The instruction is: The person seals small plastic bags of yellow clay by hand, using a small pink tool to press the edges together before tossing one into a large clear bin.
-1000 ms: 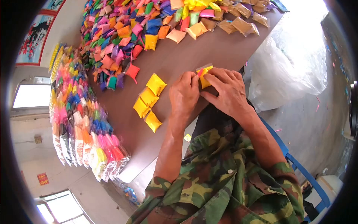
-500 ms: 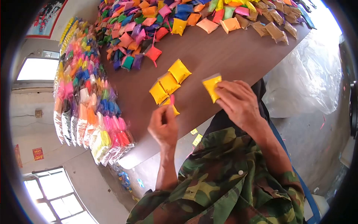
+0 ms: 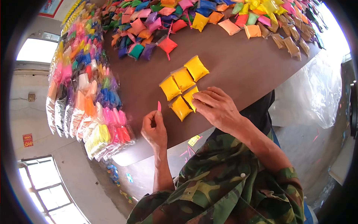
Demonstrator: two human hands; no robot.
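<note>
My right hand (image 3: 216,106) pinches the edge of a small yellow packet (image 3: 189,96) at the brown table. This packet lies beside another yellow packet (image 3: 180,109), in the row nearer me. Behind them, a slanting row holds three more: a left one (image 3: 170,88), a middle one (image 3: 182,78) and a right one (image 3: 196,68). Each looks like a plump clear bag with yellow filling. My left hand (image 3: 154,128) is closed at the table's near edge, left of the packets. A small pointed pink strip (image 3: 159,106) sticks up from its thumb and fingers; its lower end is hidden.
Many colored packets (image 3: 149,26) are heaped along the far side of the brown table (image 3: 238,63). Long clear bags of colored packets (image 3: 89,108) are stacked on the left. A big clear plastic sheet (image 3: 309,93) hangs at the right, and scraps lie on the floor.
My right hand has brought its yellow packet left and down beside the others. My left hand has drawn back from the near packet, still with the pink strip. The view has shifted slightly.
</note>
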